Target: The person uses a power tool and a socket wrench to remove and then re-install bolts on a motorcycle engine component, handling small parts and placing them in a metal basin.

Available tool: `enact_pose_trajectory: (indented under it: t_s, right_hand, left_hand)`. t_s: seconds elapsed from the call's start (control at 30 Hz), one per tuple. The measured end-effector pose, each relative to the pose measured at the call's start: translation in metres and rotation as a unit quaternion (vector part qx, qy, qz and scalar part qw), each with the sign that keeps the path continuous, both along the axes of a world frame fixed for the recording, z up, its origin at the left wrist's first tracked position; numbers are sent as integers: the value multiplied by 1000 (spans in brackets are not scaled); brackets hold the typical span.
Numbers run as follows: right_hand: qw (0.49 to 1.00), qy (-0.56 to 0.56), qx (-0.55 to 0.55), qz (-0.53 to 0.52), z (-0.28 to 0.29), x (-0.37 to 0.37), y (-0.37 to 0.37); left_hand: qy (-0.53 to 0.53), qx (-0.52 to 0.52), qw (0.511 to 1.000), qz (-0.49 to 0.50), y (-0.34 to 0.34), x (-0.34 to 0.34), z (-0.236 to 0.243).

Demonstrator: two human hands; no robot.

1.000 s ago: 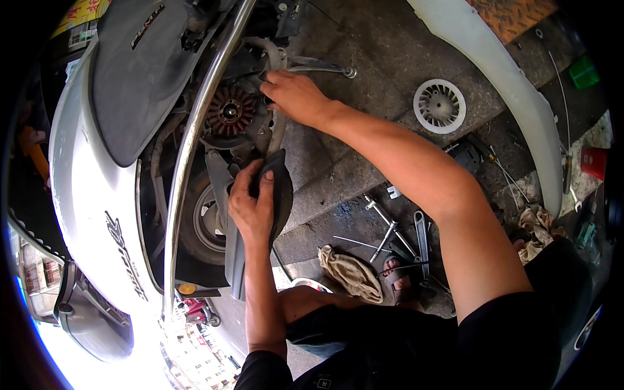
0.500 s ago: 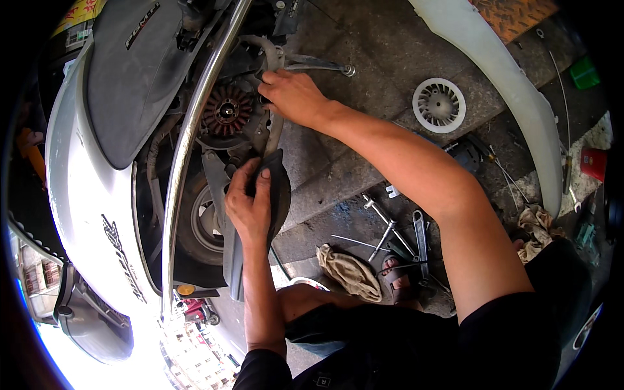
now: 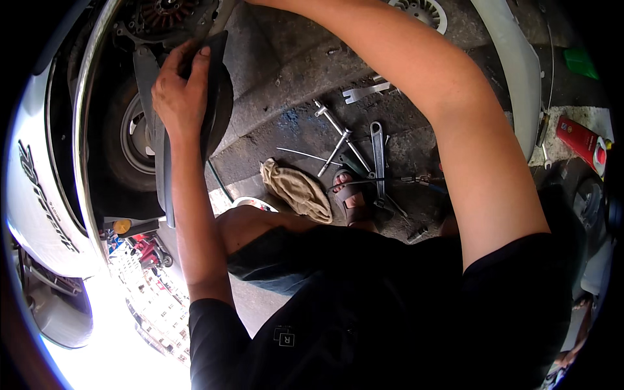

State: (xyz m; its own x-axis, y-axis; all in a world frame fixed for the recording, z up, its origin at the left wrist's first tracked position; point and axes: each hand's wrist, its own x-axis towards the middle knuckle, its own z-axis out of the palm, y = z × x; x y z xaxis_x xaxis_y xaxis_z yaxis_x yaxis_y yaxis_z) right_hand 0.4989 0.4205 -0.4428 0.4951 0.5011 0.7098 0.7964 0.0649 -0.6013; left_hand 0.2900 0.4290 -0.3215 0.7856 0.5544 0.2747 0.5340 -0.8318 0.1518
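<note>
My left hand [image 3: 179, 97] is closed on a black mudguard-like panel [image 3: 214, 81] beside the scooter's wheel [image 3: 125, 156]; the thumb lies along its upper part and the fingers curl in at the top. Above it, a finned round fan plate or flywheel cover is not where I touch; the engine's copper-wound stator [image 3: 168, 9] shows at the top edge, partly cut off. My right forearm [image 3: 364, 39] stretches up and left past the upper edge of the view. The right hand lies beyond that edge, so its fingers and whatever they touch are hidden.
A chrome rail [image 3: 84, 123] runs along the silver scooter body [image 3: 36, 214]. On the ground lie a T-handled wrench [image 3: 335, 120], a spanner [image 3: 379, 156], a brown cloth [image 3: 296, 192] and a white cooling fan [image 3: 432, 13]. A red bottle [image 3: 580, 140] lies at the right.
The view has swung downward and right, so the scooter parts sit higher and further left. My right hand has left the picture at the top. My left hand stays on the panel.
</note>
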Motion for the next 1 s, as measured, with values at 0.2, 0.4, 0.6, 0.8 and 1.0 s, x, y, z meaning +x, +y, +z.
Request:
enact_pose_trajectory:
  t_s: [0.2,0.4,0.6,0.8,1.0]
  right_hand:
    - [999,37,-19,-5,-3,-10,-41]
    - [986,1,-127,110,-71,-76,-169]
    - [735,-60,-583,341,-114,-126,-357]
    - [792,-68,-549,258,-100,-113,-369]
    - [791,134,-597,27,-107,-58,-392]
  left_hand:
    - [-37,26,997,-55,0,-9,-2]
    - [-146,-230,953,-133,-29,-42,7]
    - [108,-405,868,-266,-46,-46,-27]
    - [395,-297,836,-241,-24,-121,-149]
    - [272,-414,867,-56,-61,-167,-285]
